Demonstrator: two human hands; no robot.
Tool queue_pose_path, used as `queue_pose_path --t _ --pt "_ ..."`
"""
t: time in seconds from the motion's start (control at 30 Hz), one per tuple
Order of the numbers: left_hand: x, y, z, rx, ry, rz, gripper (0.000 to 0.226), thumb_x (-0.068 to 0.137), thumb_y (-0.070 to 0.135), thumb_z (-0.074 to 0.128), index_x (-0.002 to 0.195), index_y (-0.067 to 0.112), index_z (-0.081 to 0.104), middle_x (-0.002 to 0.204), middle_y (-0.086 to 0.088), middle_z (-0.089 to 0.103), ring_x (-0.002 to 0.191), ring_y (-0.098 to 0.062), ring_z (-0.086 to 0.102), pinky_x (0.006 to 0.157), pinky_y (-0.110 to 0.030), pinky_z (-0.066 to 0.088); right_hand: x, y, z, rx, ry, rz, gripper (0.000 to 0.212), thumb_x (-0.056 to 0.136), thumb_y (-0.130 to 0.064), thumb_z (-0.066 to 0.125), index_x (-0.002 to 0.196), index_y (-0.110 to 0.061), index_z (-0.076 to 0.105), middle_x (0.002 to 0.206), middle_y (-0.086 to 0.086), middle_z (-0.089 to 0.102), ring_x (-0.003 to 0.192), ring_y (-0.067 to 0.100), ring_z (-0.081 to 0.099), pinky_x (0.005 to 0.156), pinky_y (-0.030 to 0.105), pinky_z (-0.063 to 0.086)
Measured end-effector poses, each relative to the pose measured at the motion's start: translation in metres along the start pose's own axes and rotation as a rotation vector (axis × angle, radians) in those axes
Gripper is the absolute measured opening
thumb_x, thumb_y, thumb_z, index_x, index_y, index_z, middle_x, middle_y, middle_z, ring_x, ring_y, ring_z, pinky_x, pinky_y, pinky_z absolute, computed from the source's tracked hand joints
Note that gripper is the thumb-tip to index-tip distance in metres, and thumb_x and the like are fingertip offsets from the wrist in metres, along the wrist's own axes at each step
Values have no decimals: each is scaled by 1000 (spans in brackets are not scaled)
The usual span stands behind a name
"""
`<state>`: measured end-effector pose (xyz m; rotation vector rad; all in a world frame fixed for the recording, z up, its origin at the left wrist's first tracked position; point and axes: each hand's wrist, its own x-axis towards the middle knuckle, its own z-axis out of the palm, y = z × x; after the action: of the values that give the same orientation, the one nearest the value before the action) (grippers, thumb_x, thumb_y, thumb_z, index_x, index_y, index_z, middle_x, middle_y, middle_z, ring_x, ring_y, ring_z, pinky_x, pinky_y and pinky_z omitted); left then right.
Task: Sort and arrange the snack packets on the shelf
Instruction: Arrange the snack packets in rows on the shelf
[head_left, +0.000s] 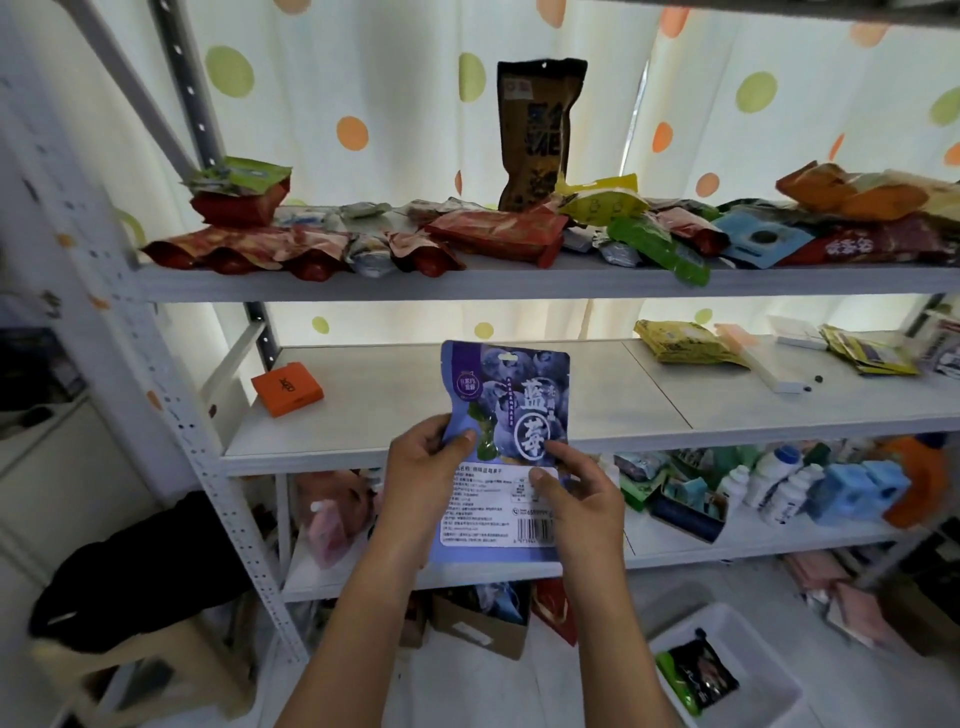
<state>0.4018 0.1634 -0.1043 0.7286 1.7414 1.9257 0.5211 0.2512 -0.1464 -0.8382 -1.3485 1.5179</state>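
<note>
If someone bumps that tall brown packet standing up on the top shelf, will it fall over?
Probably yes. The tall brown packet stands upright on a narrow bottom, so a nudge would likely tip it. It looks like a soft pouch, likely light, and would land on the red packet lying flat in front.

Showing purple-blue with white characters on the blueberry packet. Glowing orange on the small box. Showing dark brown on the upright pouch, red on the flat packets, yellow on the packet to the right. Displaying green, orange and yellow dots across the white curtain.
</note>
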Motion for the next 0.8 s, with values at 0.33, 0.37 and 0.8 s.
queue_pose_path --t 0.33,0.37,0.8 --pt "96 109 -45 351 -173 338 32 93 12 58 106 41 64 102 14 72 94 -8 67 85 -41 52 83 -92 97 -69 10 -239 37 82 7 65 88 -29 75 105 3 71 98 19 67 86 40 57" --pt "105 117 -51 376 -203 359 36 93 13 58 111 44 61 106 16 70 95 -5 65 85 -39 52 92 -102 107 -108 13 -257 38 82 6 65 86 -31 74 105 2 70 96 19 67 86 41 57" --pt "303 196 -164 309 -46 274 41 77 -6 73 114 8 61 122 -6 64 101 -21 65 82 -37 56 235 -187 290 -164 -100 -48 22 84 8 60 85 -9 74 89 13 69 80 30 69 77 42 61"
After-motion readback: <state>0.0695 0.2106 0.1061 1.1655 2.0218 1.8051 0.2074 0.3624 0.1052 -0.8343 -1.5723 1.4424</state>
